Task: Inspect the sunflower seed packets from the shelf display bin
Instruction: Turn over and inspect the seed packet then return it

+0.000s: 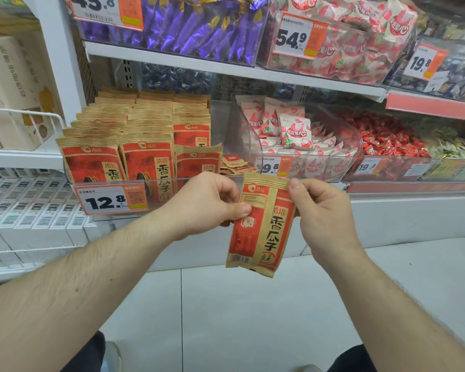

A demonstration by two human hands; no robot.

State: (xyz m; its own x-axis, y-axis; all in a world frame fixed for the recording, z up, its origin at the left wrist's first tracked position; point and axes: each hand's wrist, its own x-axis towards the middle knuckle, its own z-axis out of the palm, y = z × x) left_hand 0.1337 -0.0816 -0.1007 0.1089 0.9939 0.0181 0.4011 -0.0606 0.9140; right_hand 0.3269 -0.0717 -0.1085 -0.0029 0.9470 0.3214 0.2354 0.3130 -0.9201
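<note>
- Holding one seed packet (261,224) in front of the display bin (156,181), left hand (207,202) pinches its left edge, right hand (320,205) its top right corner.
- Packet's long axis hangs near upright, between both hands, equally close.

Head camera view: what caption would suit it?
Both hands, left hand and right hand, hold a sunflower seed packet before the display bin.
</note>
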